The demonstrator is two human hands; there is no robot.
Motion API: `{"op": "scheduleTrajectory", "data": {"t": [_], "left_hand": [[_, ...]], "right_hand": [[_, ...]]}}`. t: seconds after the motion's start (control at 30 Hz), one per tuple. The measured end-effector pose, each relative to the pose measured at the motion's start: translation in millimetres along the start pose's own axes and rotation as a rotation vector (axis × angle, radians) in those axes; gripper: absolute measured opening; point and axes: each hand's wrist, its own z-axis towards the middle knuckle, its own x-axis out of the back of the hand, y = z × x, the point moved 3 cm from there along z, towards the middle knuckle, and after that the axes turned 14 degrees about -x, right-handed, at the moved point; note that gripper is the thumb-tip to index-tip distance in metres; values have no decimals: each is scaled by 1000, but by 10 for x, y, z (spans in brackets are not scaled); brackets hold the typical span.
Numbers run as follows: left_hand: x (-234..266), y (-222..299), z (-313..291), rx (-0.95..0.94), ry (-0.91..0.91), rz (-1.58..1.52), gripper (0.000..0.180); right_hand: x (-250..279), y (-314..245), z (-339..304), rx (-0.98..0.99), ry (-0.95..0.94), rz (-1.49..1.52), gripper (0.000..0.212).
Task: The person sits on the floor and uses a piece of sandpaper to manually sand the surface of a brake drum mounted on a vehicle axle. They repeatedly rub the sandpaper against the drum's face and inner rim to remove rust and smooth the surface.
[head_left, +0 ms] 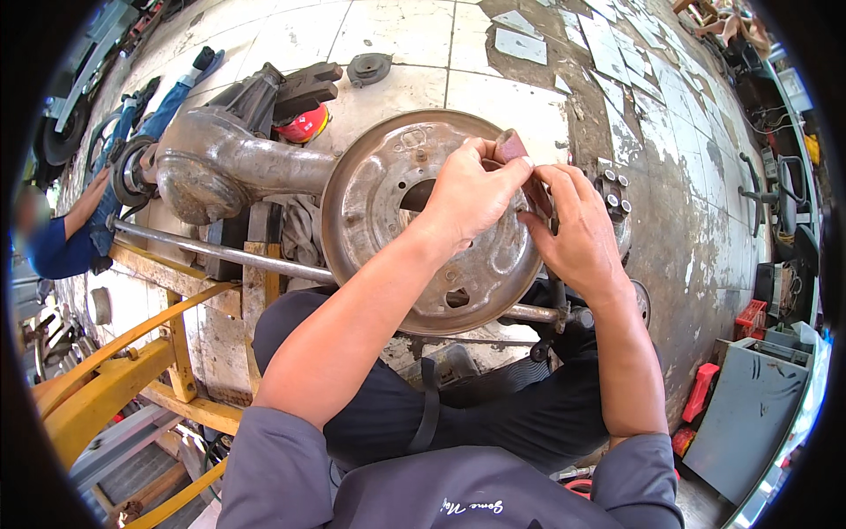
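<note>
A curled reddish-brown strip that looks like sandpaper (511,148) is above the right upper part of a round, worn metal backing plate (366,212). My left hand (476,189) reaches across the plate and pinches the strip between thumb and fingers. Close beside it, my right hand (577,234) has its fingers bent around the strip's lower part, which is partly hidden between the hands. Behind the plate, a bare metal axle housing (211,163) runs off to the left. The plate has a large centre hole, partly covered by my left forearm.
A long steel rod (220,254) passes below the axle. At the lower left stands a yellow metal frame (115,388). A person in blue (75,234) touches the axle's far left end. On the tiles lie a red round object (304,125) and a dark metal disc (368,69). A grey cabinet (749,419) stands right.
</note>
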Motion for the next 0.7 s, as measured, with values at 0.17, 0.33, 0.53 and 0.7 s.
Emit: {"op": "scheduleTrajectory", "data": {"t": [0.17,0.33,0.53,0.7], "left_hand": [[82,171,-37,-10,-185,367,57],[356,292,24,-145,-157,813,65],[578,380,85,-200,-75,796,58],[555,415,102,-174,-67,751,56]], "right_hand": [[-28,126,57,-228,-7,117,51],[-143,289,107,-287,-127,6,48],[-175,139,101,-258,-132,4,37],[-240,194,192,-332,-187,158,26]]}}
